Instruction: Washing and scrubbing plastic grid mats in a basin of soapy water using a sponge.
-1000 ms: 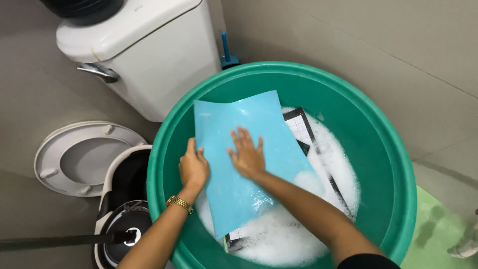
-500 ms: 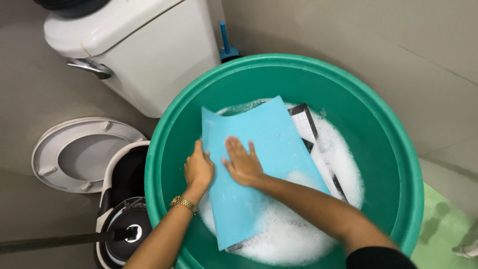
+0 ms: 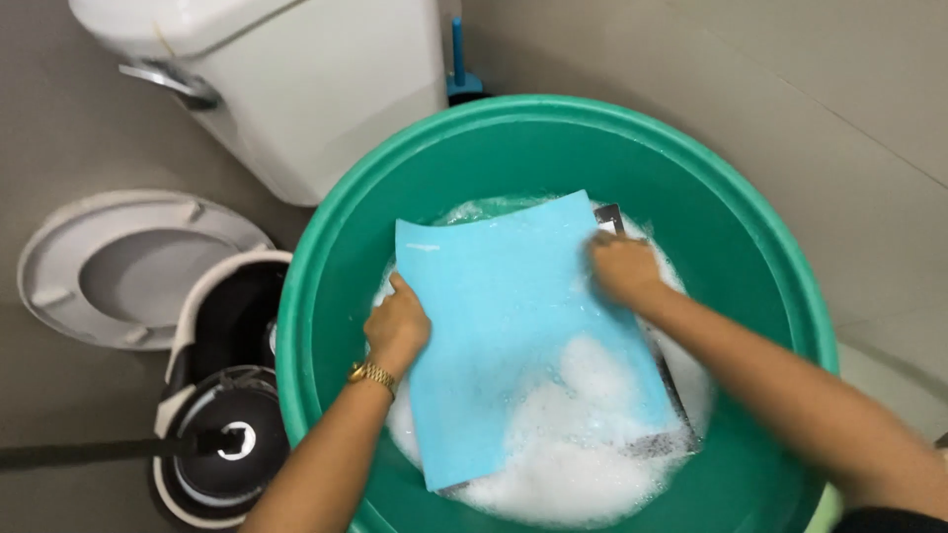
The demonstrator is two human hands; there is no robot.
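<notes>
At the near edge of the view, both forearms are seen reaching into a large green tub (image 3: 750, 207) that is filled with soapy water. White foam (image 3: 583, 434) is spread over the near part of a light blue sheet (image 3: 513, 306), which is laid flat and slightly tilted on the water in the middle of the tub. The left hand (image 3: 397, 331) is closed on the sheet's left edge, the grip narrow, with the thumb on top of the sheet and the fingers curled beneath it; a gold bracelet (image 3: 372, 375) is worn on that wrist. The right hand (image 3: 624, 268) is pressed down on the sheet's upper right part, near its far corner; it is blurred, so whether the grip is wide or narrow cannot be told. A dark-edged flat item (image 3: 676, 395) is partly seen under the sheet along its right side. Left of the tub, a black and white mop bucket (image 3: 222, 434) is set on the floor, with a detached grey toilet seat (image 3: 118, 266) beside it. Farther off, a white toilet tank (image 3: 316, 79) is stood against the wall, and a blue brush handle (image 3: 458, 59) is seen just behind the tub's far rim.
</notes>
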